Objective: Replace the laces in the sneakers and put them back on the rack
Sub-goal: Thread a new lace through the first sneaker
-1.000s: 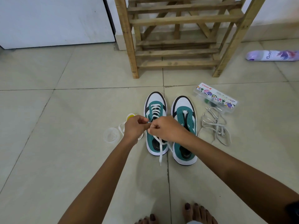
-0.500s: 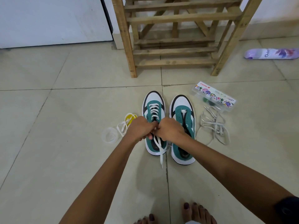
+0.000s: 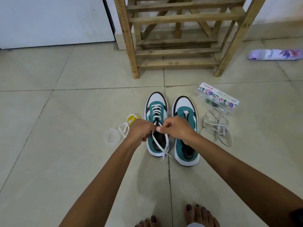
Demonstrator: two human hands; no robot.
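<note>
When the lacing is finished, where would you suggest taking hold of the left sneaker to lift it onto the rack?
I would grip the left sneaker at its heel collar, coming from above on the near side. The heel points toward the person, the opening there is wide and dark, and fingers can hook inside. The white lace covers the front, and the right sneaker stands close beside it, crowding a side grip.

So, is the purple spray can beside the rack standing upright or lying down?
Lying down. The purple spray can rests on its side on the floor tiles, right of the wooden rack.

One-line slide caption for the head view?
Both hands, left and right, pinch the white lace over the left sneaker; right sneaker unlaced.
</note>
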